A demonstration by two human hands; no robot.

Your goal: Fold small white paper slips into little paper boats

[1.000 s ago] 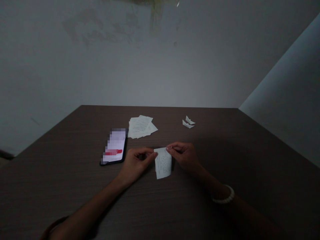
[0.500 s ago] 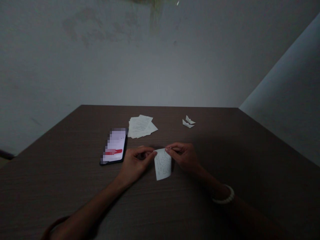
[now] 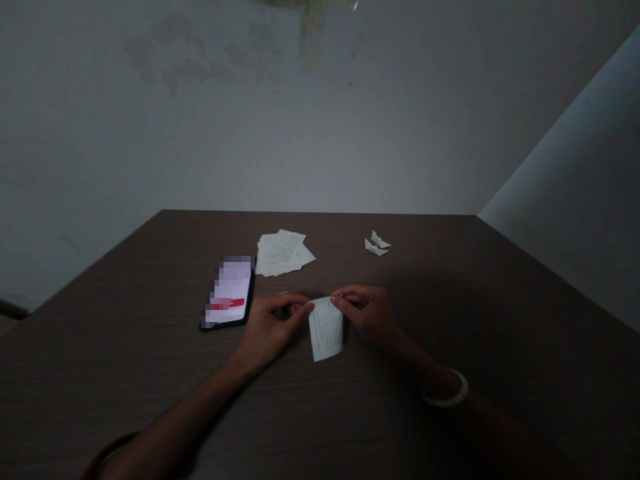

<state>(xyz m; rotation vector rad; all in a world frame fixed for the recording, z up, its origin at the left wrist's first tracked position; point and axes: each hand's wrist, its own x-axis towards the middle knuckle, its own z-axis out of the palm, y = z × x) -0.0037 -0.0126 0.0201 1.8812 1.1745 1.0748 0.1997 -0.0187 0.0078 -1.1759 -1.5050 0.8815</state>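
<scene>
A small sheet of printed paper (image 3: 327,331) hangs between my hands, its top edge pinched at both corners and its lower part curving toward me. My left hand (image 3: 273,327) grips the upper left corner between thumb and fingertips. At the upper right corner, the thumb and index finger of my right hand (image 3: 370,313) close on the same sheet. Beyond the hands, two folded white paper boats (image 3: 377,249) stand close together on the table, to the right. A loose pile of printed paper sheets (image 3: 280,255) lies farther back on the left.
A phone (image 3: 233,293) with a lit, partly blurred screen lies left of my left hand, close to the paper pile. The dark brown wooden table (image 3: 150,360) reaches back to a stained grey wall (image 3: 320,147). A pale bead bracelet (image 3: 453,393) circles my right wrist.
</scene>
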